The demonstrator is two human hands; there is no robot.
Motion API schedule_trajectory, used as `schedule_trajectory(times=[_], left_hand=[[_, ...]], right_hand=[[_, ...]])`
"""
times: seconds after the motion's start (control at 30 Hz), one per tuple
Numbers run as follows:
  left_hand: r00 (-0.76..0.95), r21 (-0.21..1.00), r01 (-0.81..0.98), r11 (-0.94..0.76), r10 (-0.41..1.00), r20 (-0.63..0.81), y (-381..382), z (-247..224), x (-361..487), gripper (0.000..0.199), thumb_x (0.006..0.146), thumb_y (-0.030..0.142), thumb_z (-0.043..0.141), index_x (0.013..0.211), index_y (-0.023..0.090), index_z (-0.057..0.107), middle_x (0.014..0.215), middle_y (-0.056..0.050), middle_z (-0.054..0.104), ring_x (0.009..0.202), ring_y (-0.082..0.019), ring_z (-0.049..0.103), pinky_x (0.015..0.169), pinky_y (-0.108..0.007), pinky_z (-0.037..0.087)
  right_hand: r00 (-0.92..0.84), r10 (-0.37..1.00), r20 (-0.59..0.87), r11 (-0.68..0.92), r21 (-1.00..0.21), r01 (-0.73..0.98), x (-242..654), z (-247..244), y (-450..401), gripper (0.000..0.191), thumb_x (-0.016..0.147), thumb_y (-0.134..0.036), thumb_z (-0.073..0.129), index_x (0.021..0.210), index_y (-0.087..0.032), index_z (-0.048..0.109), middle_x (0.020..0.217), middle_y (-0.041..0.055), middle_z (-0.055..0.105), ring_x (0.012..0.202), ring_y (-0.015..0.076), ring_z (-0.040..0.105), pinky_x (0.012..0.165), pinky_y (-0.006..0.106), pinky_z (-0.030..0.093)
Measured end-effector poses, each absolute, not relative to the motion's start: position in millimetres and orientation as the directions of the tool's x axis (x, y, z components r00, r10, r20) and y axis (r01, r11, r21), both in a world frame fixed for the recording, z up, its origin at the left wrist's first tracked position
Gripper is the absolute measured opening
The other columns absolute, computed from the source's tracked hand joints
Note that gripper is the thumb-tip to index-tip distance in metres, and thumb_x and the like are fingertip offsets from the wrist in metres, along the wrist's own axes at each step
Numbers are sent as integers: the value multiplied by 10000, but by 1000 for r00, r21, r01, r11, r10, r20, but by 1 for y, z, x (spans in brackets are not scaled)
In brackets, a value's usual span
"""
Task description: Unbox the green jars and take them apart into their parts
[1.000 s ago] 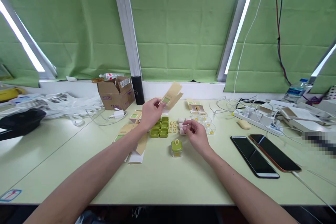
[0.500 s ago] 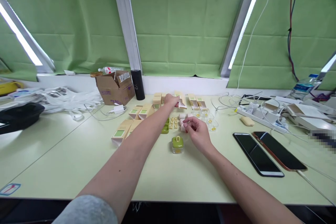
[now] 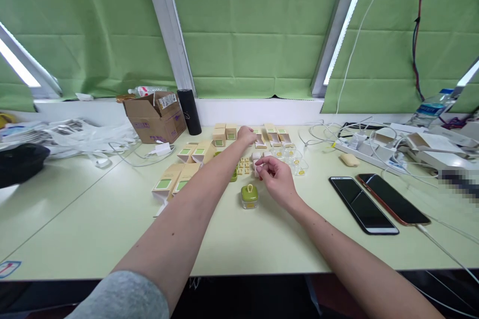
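Observation:
My left hand [image 3: 246, 135] reaches across the table to a row of small cardboard boxes at the back. It is right beside one box [image 3: 259, 139] with a lifted flap; its fingertips are mostly hidden. My right hand [image 3: 277, 179] hovers nearer, its fingers loosely bent and apart, close to small pale pink pieces [image 3: 256, 157]. Below the hands stands a clear little jar with a green lid [image 3: 249, 195] and a loop on top. Small yellow square pieces [image 3: 244, 165] and a green part [image 3: 234, 176] lie beside my left forearm. Clear containers [image 3: 299, 165] sit right of the pink pieces.
More open boxes [image 3: 167, 179] stand to the left. Behind them are a brown carton [image 3: 154, 117] and a black cylinder [image 3: 189, 112]. On the right lie two phones [image 3: 363, 204] [image 3: 392, 198], a power strip [image 3: 368, 155] and tangled white cables.
The box that my left hand was touching now stands in the back row, and the hand has shifted slightly left of it. My right hand has barely moved. The whole view has tilted slightly.

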State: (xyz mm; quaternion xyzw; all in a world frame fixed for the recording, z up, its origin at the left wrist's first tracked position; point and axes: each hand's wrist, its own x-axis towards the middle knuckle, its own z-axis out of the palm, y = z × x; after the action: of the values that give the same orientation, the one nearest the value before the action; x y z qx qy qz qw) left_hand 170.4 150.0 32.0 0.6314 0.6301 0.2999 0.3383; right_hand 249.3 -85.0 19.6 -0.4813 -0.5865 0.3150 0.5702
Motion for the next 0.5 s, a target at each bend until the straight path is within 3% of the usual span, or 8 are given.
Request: schedule_trajectory(times=[0.1, 0.5], left_hand=[[66, 816, 578, 23, 995, -74, 153, 33, 179, 395, 985, 379, 666, 1313, 165, 615, 1308, -113, 641, 1129, -251, 666, 938, -456, 594], [26, 878, 477, 37, 998, -56, 130, 52, 186, 399, 980, 388, 671, 1308, 169, 620, 1312, -103, 642, 1139, -265, 664, 944, -463, 591]], right_hand=[[110, 924, 366, 340, -919, 200, 248, 20, -85, 152, 846, -347, 642, 923, -220, 675, 635, -23, 637, 584, 163, 583, 597, 287, 454], [124, 915, 383, 354, -913, 201, 253, 22, -84, 154, 839, -348, 641, 908, -216, 681, 621, -28, 622, 564, 155, 552, 575, 279, 429]])
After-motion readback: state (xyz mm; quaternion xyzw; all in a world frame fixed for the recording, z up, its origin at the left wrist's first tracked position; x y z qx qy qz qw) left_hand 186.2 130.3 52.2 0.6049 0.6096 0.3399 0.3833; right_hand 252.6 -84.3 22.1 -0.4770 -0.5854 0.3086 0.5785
